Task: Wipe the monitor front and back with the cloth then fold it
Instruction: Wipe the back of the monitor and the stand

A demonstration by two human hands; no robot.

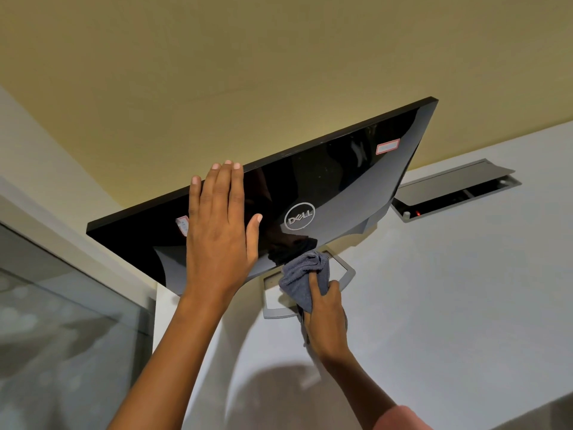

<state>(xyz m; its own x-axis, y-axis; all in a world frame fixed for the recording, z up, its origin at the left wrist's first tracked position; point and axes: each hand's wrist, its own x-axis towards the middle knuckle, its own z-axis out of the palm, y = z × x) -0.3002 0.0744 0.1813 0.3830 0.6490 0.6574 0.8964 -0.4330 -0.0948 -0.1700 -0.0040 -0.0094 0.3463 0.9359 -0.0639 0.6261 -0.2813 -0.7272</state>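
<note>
one monitor, one cloth, two hands

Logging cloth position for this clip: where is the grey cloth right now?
In the head view, the bunched grey cloth is gripped by the right hand, pressed low on the glossy black monitor back, by its silver stand.

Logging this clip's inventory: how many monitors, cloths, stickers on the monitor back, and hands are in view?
Monitor: 1
Grey cloth: 1
Red-edged stickers: 2
Hands: 2, left hand flat on the monitor, right hand holding the cloth
Total: 6
</note>
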